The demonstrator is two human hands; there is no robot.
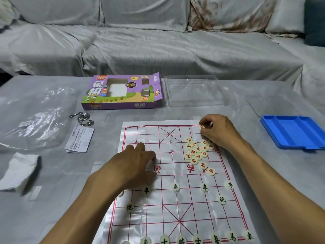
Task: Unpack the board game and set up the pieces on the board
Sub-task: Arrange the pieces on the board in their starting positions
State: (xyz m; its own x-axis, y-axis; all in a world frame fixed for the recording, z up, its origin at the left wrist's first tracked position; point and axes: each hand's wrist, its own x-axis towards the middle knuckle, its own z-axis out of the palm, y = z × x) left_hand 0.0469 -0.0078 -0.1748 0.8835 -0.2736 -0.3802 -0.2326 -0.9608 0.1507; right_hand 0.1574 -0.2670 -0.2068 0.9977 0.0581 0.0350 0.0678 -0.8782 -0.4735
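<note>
Cream disc with a red character, pinched in the fingers of the right hand over the far right corner of the board. Step in hand: seating the first red piece; the black side nearest the person already stands in rank. Just below those fingers lies the heap of red pieces, unsorted. The left hand rests flat, fingers relaxed, holding nothing. Next move, by judgement: set the disc squarely on the corner crossing, then draw from the heap. Beyond the fingers: purple box, blue tray on the tabletop.

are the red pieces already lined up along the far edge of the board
No: the red pieces lie in a loose heap on the right of the board, while the right hand pinches one piece at the far corner.
</note>
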